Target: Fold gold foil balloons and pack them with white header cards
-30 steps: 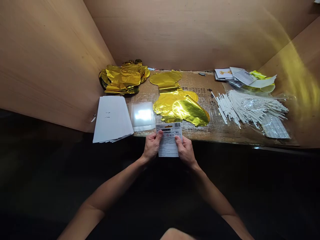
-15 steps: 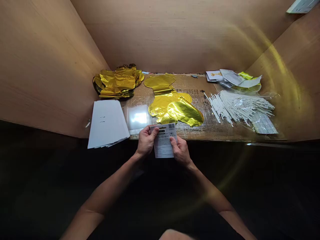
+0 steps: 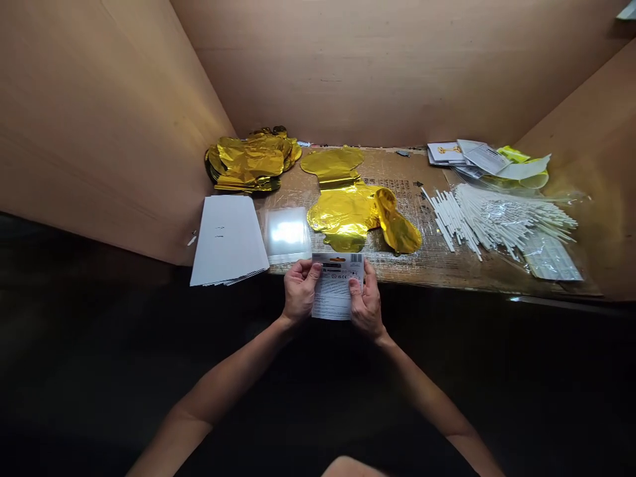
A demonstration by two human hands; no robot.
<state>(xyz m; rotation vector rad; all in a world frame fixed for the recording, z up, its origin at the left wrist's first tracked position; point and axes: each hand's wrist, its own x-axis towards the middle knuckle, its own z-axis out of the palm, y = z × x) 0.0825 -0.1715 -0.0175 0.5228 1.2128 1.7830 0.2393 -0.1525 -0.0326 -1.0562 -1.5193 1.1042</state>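
Note:
Between my hands is a white printed card (image 3: 332, 298) with a hang slot at its top, a barcode and small text. My left hand (image 3: 299, 289) is closed on its left edge, thumb on the front. My right hand (image 3: 366, 303) grips the right edge the same way. Just beyond the card lies a flat gold foil balloon (image 3: 342, 209), with a folded end toward the right. A stack of clear plastic sleeves (image 3: 287, 228) rests just beyond my left hand. The fingers behind the card are hidden.
White cards (image 3: 229, 242) are stacked at the left. Behind them sits a pile of gold foil balloons (image 3: 248, 162). On the right are many white sticks (image 3: 501, 215) in a clear bag, with folded leaflets (image 3: 481, 157) behind. Wooden panels (image 3: 358, 66) wall the cardboard-covered surface.
The view has shifted, so the table's things sit further right in the frame. The folded right end of the front foil balloon has changed shape. Both hands still hold the card.

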